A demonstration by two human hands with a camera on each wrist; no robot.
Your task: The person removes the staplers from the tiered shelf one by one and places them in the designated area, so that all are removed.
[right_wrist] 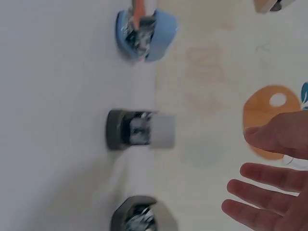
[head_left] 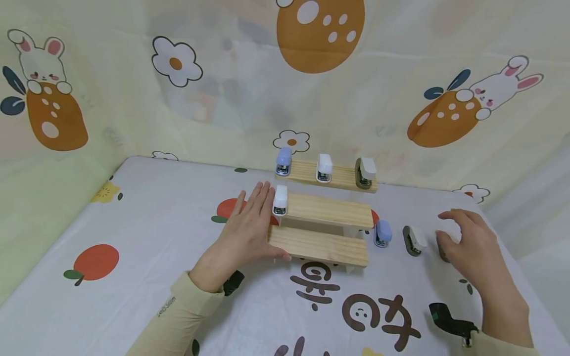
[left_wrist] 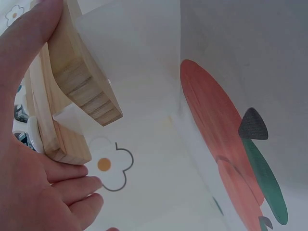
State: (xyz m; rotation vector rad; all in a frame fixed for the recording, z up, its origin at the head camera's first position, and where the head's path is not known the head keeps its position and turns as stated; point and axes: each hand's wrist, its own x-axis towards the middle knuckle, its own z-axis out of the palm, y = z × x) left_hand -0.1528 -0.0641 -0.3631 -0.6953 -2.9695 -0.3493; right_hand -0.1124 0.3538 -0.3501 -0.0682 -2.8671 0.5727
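My left hand [head_left: 249, 232] lies along the left ends of a stepped wooden rack, fingers straight and thumb across the lower plank [head_left: 320, 245]. In the left wrist view its fingers touch a plank end [left_wrist: 74, 144]. Beside those fingers, a white mini stapler [head_left: 280, 200] stands on the middle plank [head_left: 329, 208]. My right hand [head_left: 474, 244] hovers at the right with thumb and fingers apart, holding nothing. Near it are a blue stapler [head_left: 382, 233], a grey-and-white stapler [head_left: 414, 241] and another dark-based stapler [head_left: 442, 247], partly hidden by the hand in the head view.
On the back plank [head_left: 303, 170] stand a blue stapler [head_left: 283, 161], a white stapler [head_left: 324, 168] and a grey-and-white stapler [head_left: 365, 173]. A patterned cloth [head_left: 147, 222] covers the table, and a printed curtain [head_left: 231, 109] rises close behind the rack.
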